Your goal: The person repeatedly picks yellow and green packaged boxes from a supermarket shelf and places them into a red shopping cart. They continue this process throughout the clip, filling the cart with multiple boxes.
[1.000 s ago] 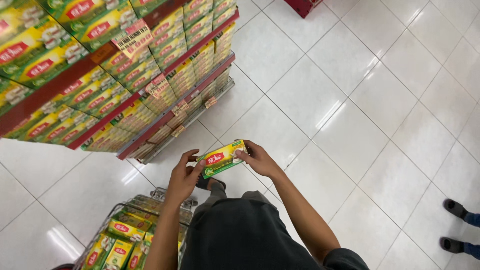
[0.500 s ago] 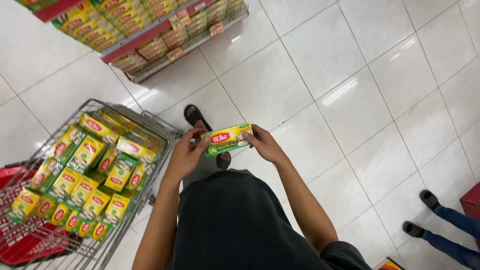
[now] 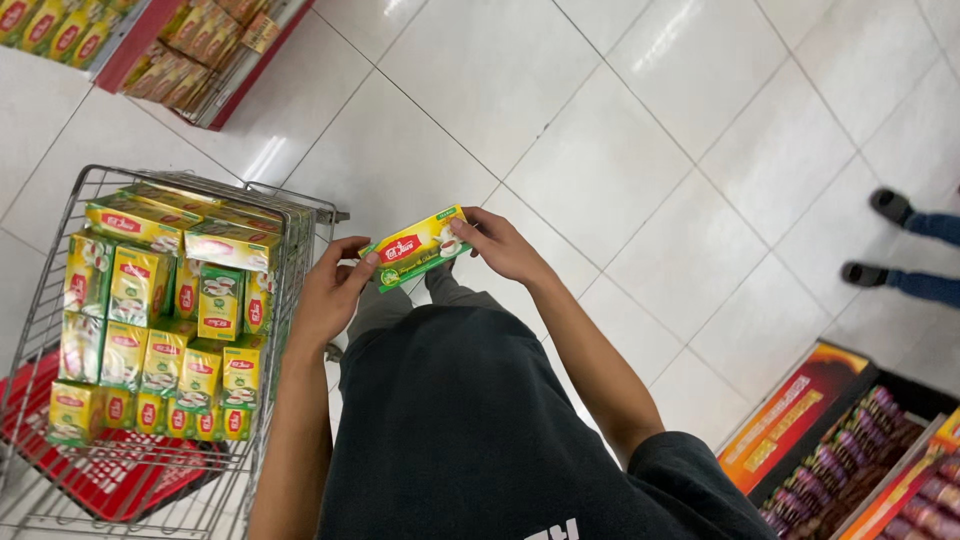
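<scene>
While I watch from afar, both hands pinch 1 flat yellow-green cardboard tea box [image 3: 416, 247]: left hand [image 3: 327, 296] at its 8 o'clock end, right hand [image 3: 500, 246] at 2 o'clock, fingers closed on it. Wire shopping trolley [image 3: 30, 330] sits at 9 o'clock, nearer the left.

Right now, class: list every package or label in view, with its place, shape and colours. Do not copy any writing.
Held box: flat, yellow-green with a red patch, between left hand and right hand.
Cart boxes: same kind, stacked in the wire cart, lower left.
Shelf boxes: yellow and brown rows, top left.
Display packs: orange front, purple and red packs, bottom right.
</scene>
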